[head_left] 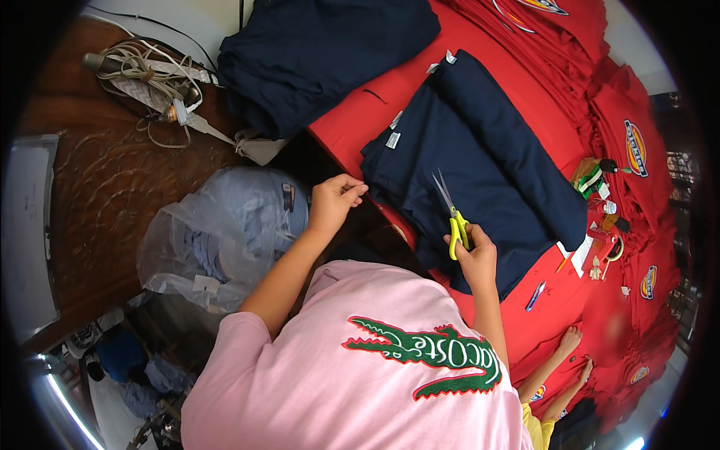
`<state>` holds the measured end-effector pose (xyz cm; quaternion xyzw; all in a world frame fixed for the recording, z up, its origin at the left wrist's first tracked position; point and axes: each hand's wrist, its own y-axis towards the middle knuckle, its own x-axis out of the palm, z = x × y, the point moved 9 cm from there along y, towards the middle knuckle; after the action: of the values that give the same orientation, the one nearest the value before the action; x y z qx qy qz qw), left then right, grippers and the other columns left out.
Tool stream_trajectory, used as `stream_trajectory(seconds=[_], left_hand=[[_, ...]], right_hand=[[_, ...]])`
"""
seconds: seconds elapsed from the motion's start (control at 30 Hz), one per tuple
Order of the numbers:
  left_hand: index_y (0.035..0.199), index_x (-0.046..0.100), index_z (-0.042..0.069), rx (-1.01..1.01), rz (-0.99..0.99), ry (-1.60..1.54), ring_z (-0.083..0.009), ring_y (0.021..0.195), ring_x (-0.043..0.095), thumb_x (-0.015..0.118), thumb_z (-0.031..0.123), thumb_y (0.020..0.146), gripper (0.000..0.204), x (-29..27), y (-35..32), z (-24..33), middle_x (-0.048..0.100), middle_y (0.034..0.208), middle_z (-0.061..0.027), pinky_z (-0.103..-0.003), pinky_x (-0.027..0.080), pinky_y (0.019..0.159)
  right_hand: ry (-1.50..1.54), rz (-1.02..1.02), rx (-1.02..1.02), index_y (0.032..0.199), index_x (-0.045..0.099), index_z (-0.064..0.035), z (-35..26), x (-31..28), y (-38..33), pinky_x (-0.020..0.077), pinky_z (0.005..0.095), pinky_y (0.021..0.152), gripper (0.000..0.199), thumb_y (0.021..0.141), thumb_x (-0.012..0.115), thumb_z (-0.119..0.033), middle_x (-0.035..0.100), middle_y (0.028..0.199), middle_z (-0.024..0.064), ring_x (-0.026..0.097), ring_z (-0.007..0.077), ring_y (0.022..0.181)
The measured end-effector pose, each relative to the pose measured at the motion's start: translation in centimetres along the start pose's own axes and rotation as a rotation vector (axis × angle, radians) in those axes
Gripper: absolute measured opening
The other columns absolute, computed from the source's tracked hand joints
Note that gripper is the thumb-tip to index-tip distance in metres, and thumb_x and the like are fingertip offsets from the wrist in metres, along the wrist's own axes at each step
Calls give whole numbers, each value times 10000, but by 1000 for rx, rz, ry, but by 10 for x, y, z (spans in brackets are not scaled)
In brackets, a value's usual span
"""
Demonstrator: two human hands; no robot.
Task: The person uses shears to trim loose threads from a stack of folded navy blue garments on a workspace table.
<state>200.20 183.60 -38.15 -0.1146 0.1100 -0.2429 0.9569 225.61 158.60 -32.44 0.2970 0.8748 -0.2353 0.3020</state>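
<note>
Red cloth (517,71) neighbours wearer's two hands (478,259), one scissors (454,215).

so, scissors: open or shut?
Slightly open: the scissors in the right hand show two separate blade tips with a narrow gap between them.

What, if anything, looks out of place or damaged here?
The pale cord looks untidy: bundled in a tangle, with loops straggling over the brown carved wood at upper left. I see no spill or damage.
</note>
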Motion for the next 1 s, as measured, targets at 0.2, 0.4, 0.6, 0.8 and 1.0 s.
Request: stream_trajectory(seconds=[0.2, 0.4, 0.6, 0.8, 1.0], left_hand=[[1014, 775, -4, 80, 119, 50, -115, 749, 715, 775, 80, 959, 100, -50, -8, 8, 749, 894, -70, -261, 573, 696], [1123, 769, 32, 368, 118, 252, -188, 888, 693, 790, 120, 953, 193, -17, -7, 58, 699, 1166, -89, -305, 565, 795], [1109, 711, 55, 443, 65, 454, -331, 1093, 694, 854, 177, 864, 310, 23, 3, 62, 667, 1278, -131, -422, 565, 936], [1086, 787, 48, 607, 43, 635, -342, 1166, 690, 807, 151, 915, 201, 41, -3, 72, 702, 1292, -132, -417, 564, 974], [1056, 797, 1, 649, -25, 710, -269, 972, 728, 773, 70, 939, 137, 45, 12, 55, 714, 1261, -133, -372, 586, 817]], right_hand=[[-283, 100, -380, 991, 722, -38, -55, -12, 7, 464, 408, 806, 311, 763, 870, -191, 675, 798, 54, 635, 262, 808], [-402, 99, -562, 1048, 736, -54, -101, -12, 29, 472, 414, 877, 349, 740, 835, -186, 715, 899, 49, 650, 252, 925], [-518, 236, -237, 1261, 720, -23, -62, -43, 36, 467, 436, 970, 486, 839, 801, -250, 760, 1156, 99, 657, 306, 1082], [-820, 291, -113, 978, 785, -130, 11, -86, 17, 528, 447, 721, 177, 938, 641, -224, 747, 754, 101, 728, 292, 642], [-513, 592, 173, 1017, 676, -114, 59, -136, -27, 577, 461, 628, 180, 960, 724, -278, 745, 823, 67, 753, 313, 728]])
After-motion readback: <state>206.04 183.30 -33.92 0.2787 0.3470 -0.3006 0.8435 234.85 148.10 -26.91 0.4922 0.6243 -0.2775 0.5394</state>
